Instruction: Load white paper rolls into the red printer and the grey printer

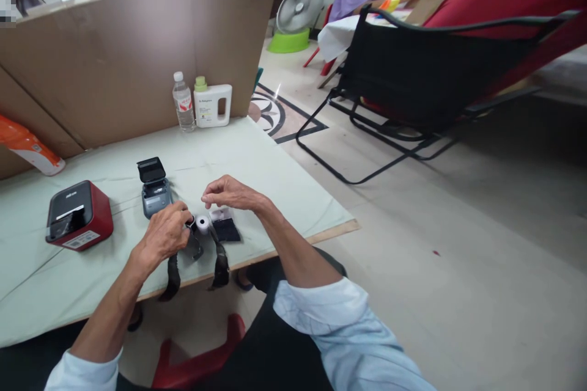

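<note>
Your two forearms reach in from the lower edge, sleeves pushed back to the elbows, and meet over the near edge of the table point(275, 153), which is covered in a pale green sheet. Your left hand point(162, 235) lies knuckles up with the fingers curled down around a small white paper roll point(202, 223), gripping it just where the black straps point(220, 263) run off and hang over the table edge. Your right hand point(229, 193) hovers just above and beyond the roll, wrist bent, fingertips pinched together; whether anything sits in that pinch is too small to tell.

The roll is short, white and lies on its side, one round end facing you. Just right of it rests a small dark device point(224, 227) with a clear top.

Farther left stands a red label printer point(79, 215), and beside it a small grey printer point(154, 188) with its black lid raised. At the back, against the cardboard screen point(128, 55), stand a water bottle point(183, 102) and a white jug point(211, 104).
</note>
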Demonstrator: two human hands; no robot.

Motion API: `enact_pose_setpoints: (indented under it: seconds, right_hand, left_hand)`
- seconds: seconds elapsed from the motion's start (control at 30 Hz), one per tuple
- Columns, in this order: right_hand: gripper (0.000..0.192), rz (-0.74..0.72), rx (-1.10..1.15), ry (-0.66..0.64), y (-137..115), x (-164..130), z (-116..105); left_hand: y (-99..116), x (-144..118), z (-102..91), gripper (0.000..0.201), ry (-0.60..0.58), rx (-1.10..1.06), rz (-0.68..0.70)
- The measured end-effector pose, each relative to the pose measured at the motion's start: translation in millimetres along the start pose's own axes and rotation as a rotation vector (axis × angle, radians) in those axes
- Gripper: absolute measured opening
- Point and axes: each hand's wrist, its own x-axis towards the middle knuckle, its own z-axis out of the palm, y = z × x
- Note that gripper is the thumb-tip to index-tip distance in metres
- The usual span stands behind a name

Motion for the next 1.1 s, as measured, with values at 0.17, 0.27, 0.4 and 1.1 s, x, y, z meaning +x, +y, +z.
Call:
enact_pose_setpoints:
  seconds: [0.17,0.27,0.4,1.1]
  right_hand:
    - [0.04,-0.015,-0.009,0.001,4.3,3.2,3.3]
    - [0.038,-0.014,0.008,0.011,5.8,4.6,6.1]
    - [0.037,-0.046,-0.015,0.06,8.7,8.9,10.8]
    - [0.031,-0.529,-0.218,0.349,23.9,44.6,53.4]
  left_hand:
    - [-0.6,3.3,9.5,0.017,0.016,-0.095,-0.017]
    - [-4.8,2.5,9.6,0.019,0.029,-0.101,-0.009]
    - [-16.9,1.7,-1.7,0.022,0.12,-0.121,0.003]
    - [-70.6,20.4,-6.7,0.02,0.467,-0.504,-0.107]
